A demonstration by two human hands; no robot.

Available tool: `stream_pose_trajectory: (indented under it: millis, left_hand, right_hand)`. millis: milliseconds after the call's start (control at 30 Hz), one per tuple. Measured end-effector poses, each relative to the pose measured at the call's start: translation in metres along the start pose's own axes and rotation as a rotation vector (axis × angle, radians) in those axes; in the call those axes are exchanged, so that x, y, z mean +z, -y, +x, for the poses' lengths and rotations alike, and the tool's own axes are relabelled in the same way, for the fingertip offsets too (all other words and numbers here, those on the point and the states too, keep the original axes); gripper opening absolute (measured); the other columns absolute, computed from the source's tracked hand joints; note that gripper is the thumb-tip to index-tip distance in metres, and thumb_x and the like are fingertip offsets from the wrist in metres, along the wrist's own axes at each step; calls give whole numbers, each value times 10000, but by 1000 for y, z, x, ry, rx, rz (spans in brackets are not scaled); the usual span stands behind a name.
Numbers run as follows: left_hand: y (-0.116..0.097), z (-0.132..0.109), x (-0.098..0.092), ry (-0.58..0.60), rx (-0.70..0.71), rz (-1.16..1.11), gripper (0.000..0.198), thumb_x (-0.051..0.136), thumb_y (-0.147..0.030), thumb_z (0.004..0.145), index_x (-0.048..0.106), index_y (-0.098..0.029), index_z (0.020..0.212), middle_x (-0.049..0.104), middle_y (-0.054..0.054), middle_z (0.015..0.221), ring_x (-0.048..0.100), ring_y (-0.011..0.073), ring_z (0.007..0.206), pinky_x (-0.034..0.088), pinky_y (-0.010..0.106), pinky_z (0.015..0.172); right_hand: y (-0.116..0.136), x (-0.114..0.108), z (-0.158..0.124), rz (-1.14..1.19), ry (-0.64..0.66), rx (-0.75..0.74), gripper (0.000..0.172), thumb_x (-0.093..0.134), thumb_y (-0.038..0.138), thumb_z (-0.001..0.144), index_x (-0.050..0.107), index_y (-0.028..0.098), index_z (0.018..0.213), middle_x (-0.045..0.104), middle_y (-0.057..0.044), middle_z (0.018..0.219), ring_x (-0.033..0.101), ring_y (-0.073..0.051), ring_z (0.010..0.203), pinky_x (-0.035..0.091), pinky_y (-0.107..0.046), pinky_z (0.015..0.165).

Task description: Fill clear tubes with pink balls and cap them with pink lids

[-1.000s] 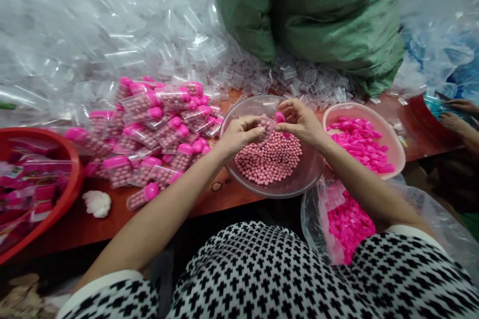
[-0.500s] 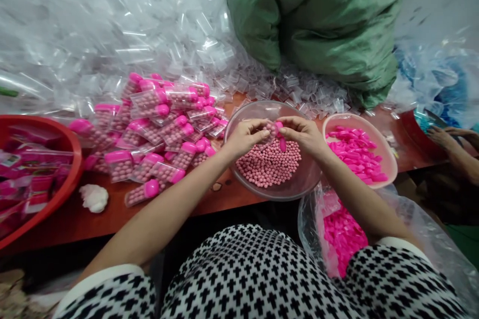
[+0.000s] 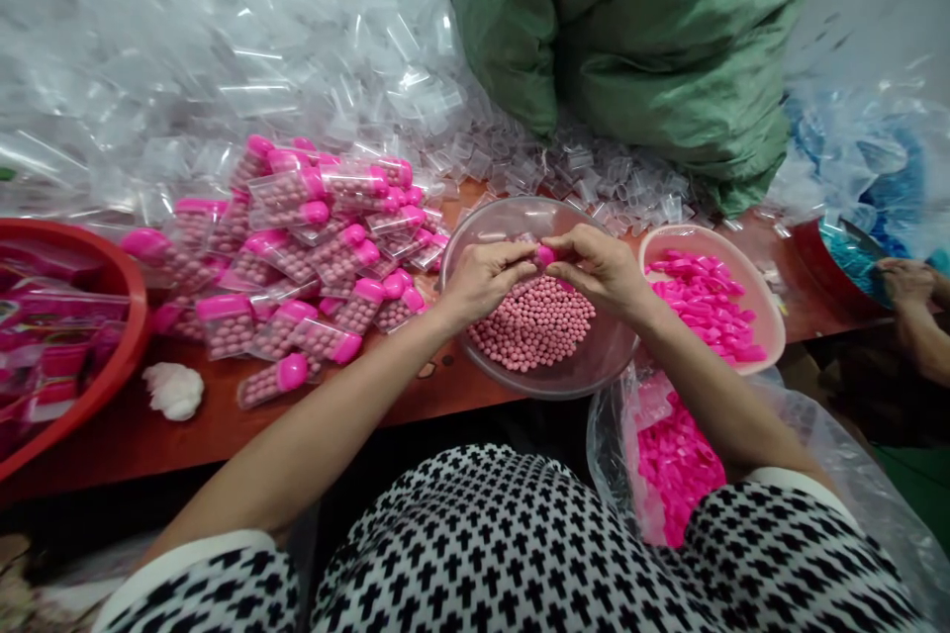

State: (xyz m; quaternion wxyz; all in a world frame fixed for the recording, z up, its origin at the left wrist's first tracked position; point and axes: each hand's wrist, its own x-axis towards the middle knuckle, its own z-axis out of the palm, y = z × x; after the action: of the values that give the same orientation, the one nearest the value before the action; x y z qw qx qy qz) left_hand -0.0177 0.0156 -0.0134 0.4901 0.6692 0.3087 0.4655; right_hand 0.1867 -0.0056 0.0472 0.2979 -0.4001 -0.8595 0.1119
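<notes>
A small clear tube (image 3: 528, 250) with a pink cap (image 3: 545, 255) is being held between both hands over a clear bowl (image 3: 594, 371) of pink beads (image 3: 532, 321) at the middle of the red desk (image 3: 223, 425); the left hand (image 3: 481, 279) is being closed around the tube body, and the right hand (image 3: 598, 265) is being pinched on the cap; the tube is largely hidden by fingers. Capped, bead-filled tubes (image 3: 297, 257) are being seen piled just left of the bowl; a pale bowl of pink caps (image 3: 709, 302) is lying to its right; a plastic bag of caps (image 3: 675, 465) is sitting nearer. Another person's hand (image 3: 905, 282) is being shown at the far right.
</notes>
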Motion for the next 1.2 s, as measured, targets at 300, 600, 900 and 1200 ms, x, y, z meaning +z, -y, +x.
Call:
stream_pose_trajectory:
  millis: [300, 600, 900, 1200]
  left_hand:
    - [3, -5, 2, 35, 294, 272, 203, 659, -280, 943, 802, -217, 1073, 809, 72, 1023, 761, 199, 894, 551, 264, 822]
    - [4, 3, -2, -11, -37, -151, 313, 769, -430, 834, 823, -207, 1047, 798, 82, 1078, 746, 264, 995, 573, 364, 911]
    - [-4, 6, -2, -47, -197, -438, 504, 891, -488, 685, 816, -159, 1059, 786, 110, 1122, 730, 269, 1015, 574, 387, 936]
    - [9, 5, -1, -36, 86, -60, 259, 764, -394, 834, 832, -227, 1021, 776, 101, 1141, 656, 266, 1204, 485, 423, 1093]
  right_hand:
    - [3, 4, -18, -204, -21, -225, 133, 577, 187, 980, 590, 200, 1111, 611, -44, 862, 594, -162, 761, 494, -264, 661]
    - [-3, 14, -6, 205, -122, 120, 308, 688, 431, 924, 693, 231, 1158, 713, -56, 945, 682, -184, 861, 581, -332, 798]
    - [-4, 7, -13, 1059, -258, 572, 579, 926, 519, 618, 692, 265, 1082, 760, -27, 1039, 735, -178, 889, 596, -374, 925]
    - [4, 19, 5, 1344, 175, 820, 463, 844, 551, 666, 715, 200, 939, 746, -39, 849, 712, -220, 857, 630, -440, 846]
